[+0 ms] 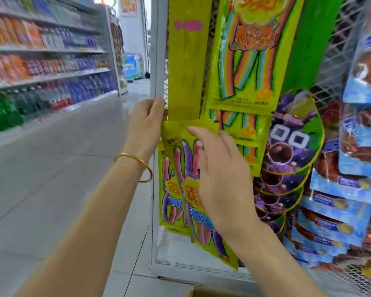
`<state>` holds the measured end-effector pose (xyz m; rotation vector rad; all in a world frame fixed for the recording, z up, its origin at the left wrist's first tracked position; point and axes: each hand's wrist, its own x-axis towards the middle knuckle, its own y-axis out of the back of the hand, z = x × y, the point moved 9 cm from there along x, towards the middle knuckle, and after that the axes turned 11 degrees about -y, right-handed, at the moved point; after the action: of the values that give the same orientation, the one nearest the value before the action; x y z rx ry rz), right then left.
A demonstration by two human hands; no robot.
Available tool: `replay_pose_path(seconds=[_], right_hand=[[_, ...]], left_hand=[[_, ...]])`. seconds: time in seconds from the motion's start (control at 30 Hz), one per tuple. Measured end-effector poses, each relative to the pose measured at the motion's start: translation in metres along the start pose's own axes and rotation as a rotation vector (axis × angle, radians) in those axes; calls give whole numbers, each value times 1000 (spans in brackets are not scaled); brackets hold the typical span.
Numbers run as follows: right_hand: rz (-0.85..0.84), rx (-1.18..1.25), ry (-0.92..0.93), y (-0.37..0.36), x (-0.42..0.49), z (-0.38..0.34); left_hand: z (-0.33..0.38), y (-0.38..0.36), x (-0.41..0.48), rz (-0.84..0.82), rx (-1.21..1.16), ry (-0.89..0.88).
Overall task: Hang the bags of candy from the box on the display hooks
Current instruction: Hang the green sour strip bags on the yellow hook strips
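Observation:
Two yellow candy bags printed with pink and purple strips hang one in front of the other at the left edge of the white wire display rack (159, 61). The front candy bag (189, 202) tilts to the right at its bottom. My left hand (145, 125) is at that bag's top left corner, thumb up and fingers curled behind the top edge. My right hand (221, 179) lies flat on the front of the bag with straight fingers. The hook is hidden behind the bags. A corner of the cardboard box (204, 293) shows at the bottom edge.
Long yellow rainbow-strip bags (244, 61) hang above, round purple grape bags (291, 146) to the right, and blue-and-red bags (360, 151) at the far right. Drink shelves (41, 61) line the left of the tiled aisle (62, 168).

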<state>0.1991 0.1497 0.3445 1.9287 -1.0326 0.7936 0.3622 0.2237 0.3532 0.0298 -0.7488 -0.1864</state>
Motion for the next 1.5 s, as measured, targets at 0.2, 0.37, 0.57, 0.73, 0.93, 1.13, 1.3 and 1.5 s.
replay_pose_path(seconds=[0.2,0.37,0.57,0.73,0.93,1.13,1.3,1.5], right_hand=[[5,-111,-46,-3,35,-13],[-270,-39,-251,-33,46,0],[-298,-26,-361,-42,46,9],[-269,-54,-347,-41,45,9],[-242,-66,-364,-41,43,13],[-214,-38,-366,-42,38,17],[-209,-24,-374,-44,36,19],[-202,-21,-367,-44,34,19]], left_hand=[[-13,2,13,-35,-146,294],[-22,-7,3,-148,-294,431],[-12,-9,-5,-152,-227,285],[-7,-9,-5,-107,-268,260],[-13,-12,-6,-127,-342,300],[-17,-15,-8,-174,-375,338],[-18,-16,-7,-197,-404,343],[-15,-17,-7,-236,-393,322]])
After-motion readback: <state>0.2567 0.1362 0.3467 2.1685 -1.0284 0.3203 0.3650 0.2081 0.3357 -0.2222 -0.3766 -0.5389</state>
